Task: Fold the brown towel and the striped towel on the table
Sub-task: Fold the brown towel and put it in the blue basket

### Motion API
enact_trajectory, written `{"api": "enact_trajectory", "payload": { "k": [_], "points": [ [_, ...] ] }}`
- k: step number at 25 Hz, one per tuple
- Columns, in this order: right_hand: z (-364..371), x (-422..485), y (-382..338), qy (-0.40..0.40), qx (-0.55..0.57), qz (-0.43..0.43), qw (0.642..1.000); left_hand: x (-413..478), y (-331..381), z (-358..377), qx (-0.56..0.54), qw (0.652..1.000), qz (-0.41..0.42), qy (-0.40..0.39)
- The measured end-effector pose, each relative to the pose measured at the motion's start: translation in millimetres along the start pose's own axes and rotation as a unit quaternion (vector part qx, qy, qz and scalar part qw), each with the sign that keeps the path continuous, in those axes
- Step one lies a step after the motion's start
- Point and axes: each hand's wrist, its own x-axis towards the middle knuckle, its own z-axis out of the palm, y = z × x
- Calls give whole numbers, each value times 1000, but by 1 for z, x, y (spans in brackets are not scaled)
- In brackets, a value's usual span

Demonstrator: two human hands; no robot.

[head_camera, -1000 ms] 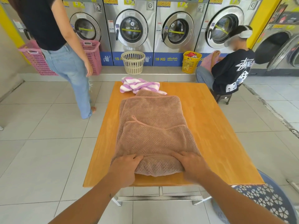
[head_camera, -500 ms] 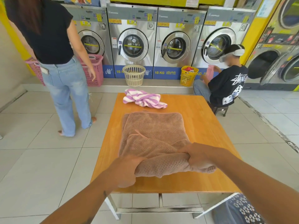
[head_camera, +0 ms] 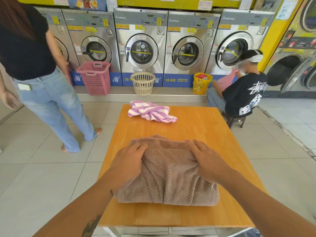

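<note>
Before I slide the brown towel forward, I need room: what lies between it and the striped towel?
Only bare table separates the brown towel from the striped towel in the head view.

The left forearm (head_camera: 95,199) and the right forearm (head_camera: 253,190) are bare. The left forearm has a dark tattoo (head_camera: 91,225) and a small dark mark (head_camera: 111,192) nearer the left hand (head_camera: 130,159).
</note>
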Motion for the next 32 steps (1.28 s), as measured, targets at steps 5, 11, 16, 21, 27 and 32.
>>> {"api": "enact_trajectory", "payload": {
  "k": [5,11,16,21,27,32],
  "points": [
    [24,37,27,49,-5,-30,998,36,-14,38,55,992,28,107],
    [34,94,59,25,1,-67,997,86,-36,67,56,993,17,103],
    [44,127,70,-5,-23,-73,997,118,-54,86,60,992,28,109],
    [66,150,78,-40,-42,-85,995,132,-65,124,-7,998,-8,54],
    [67,166,90,-87,-24,-13,996,139,-86,141,-110,993,-49,13],
    [49,137,72,67,-52,24,996,132,-42,96,-58,992,-24,110]
  ]
}}
